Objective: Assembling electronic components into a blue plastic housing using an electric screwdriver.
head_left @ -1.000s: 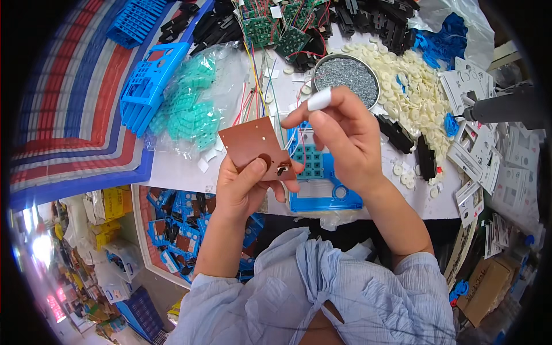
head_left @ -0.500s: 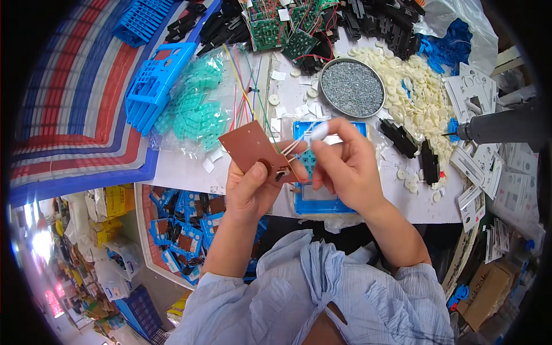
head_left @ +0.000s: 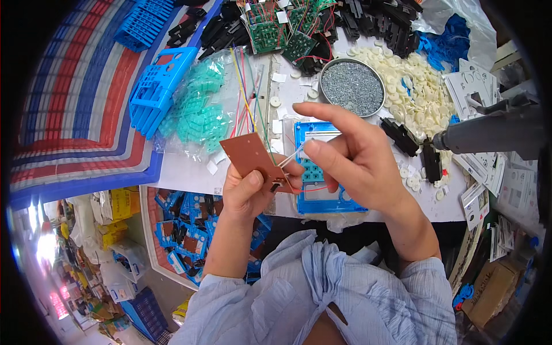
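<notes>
My left hand [head_left: 248, 190] grips a brown circuit board [head_left: 248, 156] by its lower edge, thumb on its face. Several thin coloured wires rise behind the board. White wires [head_left: 292, 157] run from its right edge to the thumb of my right hand [head_left: 362, 164], and a red wire [head_left: 313, 190] leads to that hand's lower fingers. The right index finger is stretched out, apart from the thumb, while the other fingers curl about the wires; the exact hold is partly hidden. Behind the hands a blue plastic housing [head_left: 330, 208] with a teal key pad [head_left: 312, 172] lies on the table.
A round tin of small screws [head_left: 352, 86] stands beyond my right hand, beside a heap of cream discs [head_left: 417, 80]. A dark powered tool [head_left: 489, 132] juts in from the right. Bagged teal key pads [head_left: 198, 115] lie left; a crate of blue assemblies [head_left: 150, 241] stands below.
My right index finger has lifted away from the thumb, and the pinched white piece no longer shows. The right hand has shifted slightly right. The tool at the right has moved.
</notes>
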A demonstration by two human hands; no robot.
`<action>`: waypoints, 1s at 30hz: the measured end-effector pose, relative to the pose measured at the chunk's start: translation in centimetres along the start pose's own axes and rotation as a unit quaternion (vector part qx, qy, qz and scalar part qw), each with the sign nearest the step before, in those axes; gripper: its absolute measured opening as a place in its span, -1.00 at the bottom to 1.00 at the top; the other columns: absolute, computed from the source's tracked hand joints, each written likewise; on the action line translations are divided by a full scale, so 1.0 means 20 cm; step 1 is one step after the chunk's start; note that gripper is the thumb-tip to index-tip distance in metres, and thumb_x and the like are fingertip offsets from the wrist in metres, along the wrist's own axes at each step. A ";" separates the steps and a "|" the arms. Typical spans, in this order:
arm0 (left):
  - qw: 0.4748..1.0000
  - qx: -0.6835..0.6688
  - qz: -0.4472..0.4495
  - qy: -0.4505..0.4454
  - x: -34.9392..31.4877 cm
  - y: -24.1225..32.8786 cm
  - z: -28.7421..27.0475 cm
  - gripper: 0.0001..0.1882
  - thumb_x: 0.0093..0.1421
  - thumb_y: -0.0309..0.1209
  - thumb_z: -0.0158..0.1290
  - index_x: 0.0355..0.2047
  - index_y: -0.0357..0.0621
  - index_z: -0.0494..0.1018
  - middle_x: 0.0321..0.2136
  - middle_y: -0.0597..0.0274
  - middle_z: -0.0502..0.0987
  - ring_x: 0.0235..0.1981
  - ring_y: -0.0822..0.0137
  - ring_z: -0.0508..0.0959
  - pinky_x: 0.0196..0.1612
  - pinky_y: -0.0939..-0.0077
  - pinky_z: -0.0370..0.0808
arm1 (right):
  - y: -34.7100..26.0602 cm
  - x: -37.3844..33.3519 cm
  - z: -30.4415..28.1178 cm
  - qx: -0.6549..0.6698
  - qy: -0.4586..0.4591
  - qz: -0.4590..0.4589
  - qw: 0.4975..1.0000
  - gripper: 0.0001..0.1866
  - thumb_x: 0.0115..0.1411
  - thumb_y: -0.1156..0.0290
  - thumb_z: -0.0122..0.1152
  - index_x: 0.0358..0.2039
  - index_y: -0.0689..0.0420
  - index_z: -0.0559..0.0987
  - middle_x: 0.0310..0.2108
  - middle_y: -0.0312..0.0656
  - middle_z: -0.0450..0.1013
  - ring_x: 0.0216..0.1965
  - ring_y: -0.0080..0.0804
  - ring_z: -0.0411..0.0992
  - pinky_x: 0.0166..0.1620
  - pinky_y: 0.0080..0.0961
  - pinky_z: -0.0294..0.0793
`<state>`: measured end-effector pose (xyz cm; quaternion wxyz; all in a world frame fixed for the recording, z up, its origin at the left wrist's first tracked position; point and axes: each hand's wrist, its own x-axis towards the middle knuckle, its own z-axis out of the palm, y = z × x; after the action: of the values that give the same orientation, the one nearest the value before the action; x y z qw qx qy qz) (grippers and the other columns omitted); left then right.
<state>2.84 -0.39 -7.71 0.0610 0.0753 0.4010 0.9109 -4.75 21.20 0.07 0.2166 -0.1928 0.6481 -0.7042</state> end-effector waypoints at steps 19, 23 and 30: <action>0.993 -0.050 0.098 -0.034 0.06 -0.03 -0.01 -0.68 0.31 -0.20 0.19 -0.26 -0.17 0.35 -0.18 -0.19 0.52 -0.37 0.25 0.52 -0.47 0.39 0.48 | 0.08 0.16 -0.03 0.055 -0.074 0.171 0.981 -0.77 0.31 0.28 0.24 -0.25 0.21 0.61 -0.74 -0.31 0.44 -0.77 -0.64 0.38 -0.66 -0.66 0.23; 0.994 -0.031 0.081 -0.060 0.08 0.01 0.03 -0.68 0.33 -0.24 0.19 -0.33 -0.03 0.24 -0.38 0.20 0.49 -0.39 0.37 0.33 -0.47 0.47 0.37 | 0.16 0.15 -0.03 0.124 -0.173 0.274 0.938 -0.78 0.30 0.27 0.24 -0.28 0.20 0.62 -0.74 -0.25 0.45 -0.79 -0.63 0.35 -0.70 -0.68 0.18; 0.987 -0.027 0.125 -0.102 0.10 0.05 0.04 -0.70 0.37 -0.25 0.15 -0.30 -0.10 0.26 -0.33 0.09 0.52 -0.37 0.28 0.44 -0.58 0.58 0.46 | 0.26 0.01 0.05 0.293 -0.246 0.364 0.849 -0.73 0.35 0.24 0.17 -0.21 0.22 0.60 -0.70 -0.09 0.51 -0.87 -0.62 0.24 -0.79 -0.67 0.08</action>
<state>0.94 -0.09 -6.22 -0.0104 0.2157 0.3554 0.9094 -4.11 19.87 -5.09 0.6566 -0.0374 0.3604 -0.6615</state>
